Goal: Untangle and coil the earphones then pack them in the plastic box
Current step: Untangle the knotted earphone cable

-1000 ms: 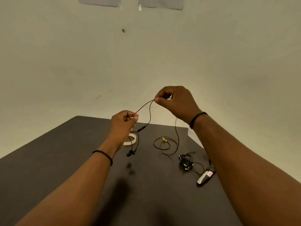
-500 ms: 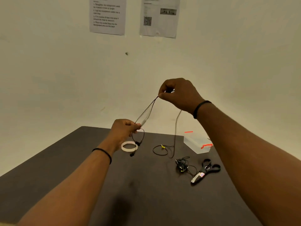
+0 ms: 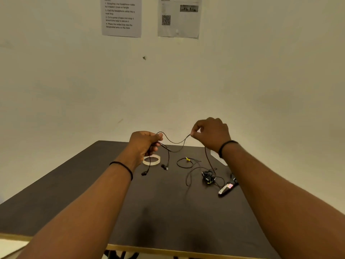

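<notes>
A thin black earphone cable [image 3: 175, 142] sags between my two hands above the far part of the dark table [image 3: 93, 193]. My left hand [image 3: 144, 144] grips the cable near the split, and two earbuds [image 3: 164, 166] dangle below it just over the table. My right hand [image 3: 211, 134] pinches the cable between thumb and forefinger, slightly higher. The cable drops from that hand to the table by a second, tangled black earphone bundle [image 3: 208, 177]. The clear plastic box [image 3: 217, 157] is mostly hidden behind my right wrist.
A roll of tape [image 3: 151, 160] lies under my left hand. A small cable loop with a yellow tie [image 3: 186, 161] sits mid-table. Scissors [image 3: 227, 187] lie at the right by my forearm. Two printed sheets [image 3: 121, 15] hang on the wall.
My right hand has come down from high above the table to about the left hand's level. The taut cable between them has gone slack and sags. The view tilted upward.
</notes>
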